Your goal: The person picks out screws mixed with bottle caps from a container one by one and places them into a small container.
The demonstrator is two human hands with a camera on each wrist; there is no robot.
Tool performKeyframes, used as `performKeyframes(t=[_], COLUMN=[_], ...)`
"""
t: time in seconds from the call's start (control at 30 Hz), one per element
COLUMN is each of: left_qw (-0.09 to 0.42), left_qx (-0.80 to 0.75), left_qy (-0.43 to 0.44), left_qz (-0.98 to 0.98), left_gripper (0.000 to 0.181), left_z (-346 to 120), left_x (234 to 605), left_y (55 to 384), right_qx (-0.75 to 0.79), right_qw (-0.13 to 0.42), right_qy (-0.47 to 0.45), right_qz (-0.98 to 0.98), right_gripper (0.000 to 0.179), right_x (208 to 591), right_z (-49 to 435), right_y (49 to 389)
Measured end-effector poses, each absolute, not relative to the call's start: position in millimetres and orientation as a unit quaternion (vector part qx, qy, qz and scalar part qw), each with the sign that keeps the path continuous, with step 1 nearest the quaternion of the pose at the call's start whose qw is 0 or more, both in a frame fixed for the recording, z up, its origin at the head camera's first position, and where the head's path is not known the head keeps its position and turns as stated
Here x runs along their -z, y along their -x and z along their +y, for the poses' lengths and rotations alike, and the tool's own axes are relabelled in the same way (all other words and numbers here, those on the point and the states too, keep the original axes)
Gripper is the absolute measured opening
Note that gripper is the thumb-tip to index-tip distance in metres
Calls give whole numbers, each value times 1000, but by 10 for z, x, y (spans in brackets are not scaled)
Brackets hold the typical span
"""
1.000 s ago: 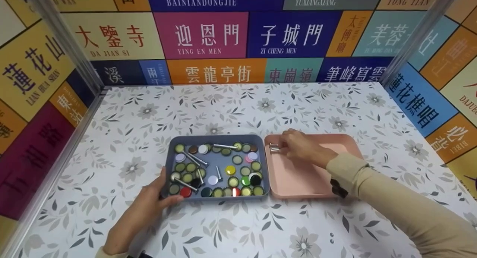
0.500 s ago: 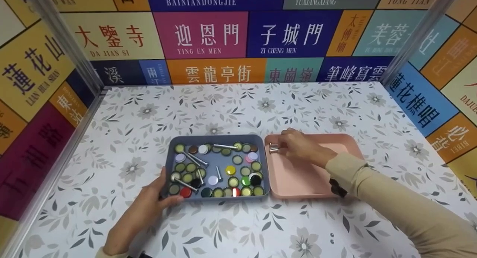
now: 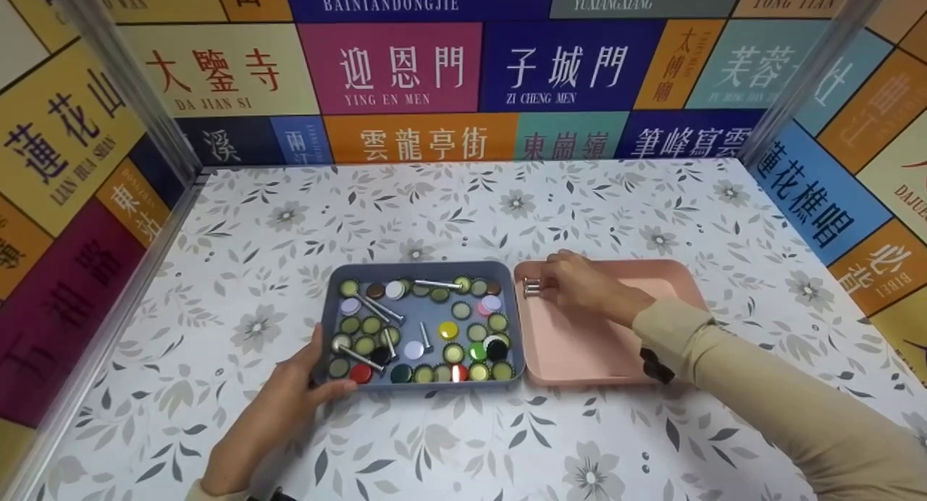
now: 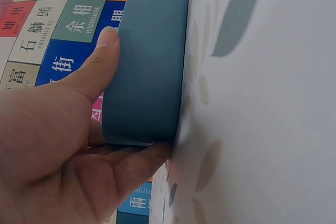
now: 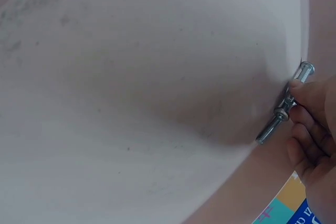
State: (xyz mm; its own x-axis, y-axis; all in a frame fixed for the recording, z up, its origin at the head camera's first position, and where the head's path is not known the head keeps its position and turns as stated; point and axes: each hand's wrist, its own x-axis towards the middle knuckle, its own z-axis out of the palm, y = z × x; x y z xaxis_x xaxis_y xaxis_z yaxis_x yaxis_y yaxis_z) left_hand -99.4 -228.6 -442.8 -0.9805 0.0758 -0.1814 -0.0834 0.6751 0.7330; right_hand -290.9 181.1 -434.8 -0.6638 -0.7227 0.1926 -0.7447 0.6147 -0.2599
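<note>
A blue-grey tray (image 3: 418,313) holds many bottle caps (image 3: 448,331) and several silver bolts (image 3: 362,358). My left hand (image 3: 286,389) grips its near left corner. In the left wrist view the thumb presses one side of the tray wall (image 4: 149,61) and the fingers lie round the end. Touching it on the right stands a pink tray (image 3: 601,349). Inside the pink tray's far left corner, my right hand (image 3: 579,280) pinches silver bolts (image 5: 270,129) between thumb and fingers. Their heads poke out to the left; the hand hides the rest in the head view.
The trays lie on a table (image 3: 405,443) covered with a white floral cloth. A wall of coloured sign panels (image 3: 391,66) rises behind the table, and more panels flank both sides. Clear-looking upright posts (image 3: 134,81) stand at the back corners.
The right hand's fingers shift very slightly at the bolts, whose heads show a little differently. The left hand and both trays stay where they were.
</note>
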Motion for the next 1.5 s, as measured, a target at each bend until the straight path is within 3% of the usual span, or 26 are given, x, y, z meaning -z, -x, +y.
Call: performKeyframes(t=[0.27, 0.77, 1.03, 1.2, 1.5], left_qw=[94, 80, 83, 83, 84], left_qx=[-411, -392, -401, -404, -401], left_qy=[6, -14, -13, -12, -9], left_qz=[907, 916, 912, 911, 912], left_gripper=[106, 104, 103, 103, 104], left_z=[-2285, -2285, -2288, -2284, -2288], left_x=[4439, 4438, 4423, 4435, 4436], left_y=[986, 976, 984, 985, 982], right_qx=[-162, -158, -169, -161, -168], right_qw=[8, 5, 59, 61, 52], right_qy=[-391, -393, -415, -406, -404], right_qz=[-906, -906, -892, -898, -898], right_gripper=[5, 4, 7, 2, 12], right_x=[4314, 4244, 4239, 4223, 4174], right_z=[1801, 1763, 1701, 1667, 1609], right_y=[2892, 2871, 2878, 2856, 2835])
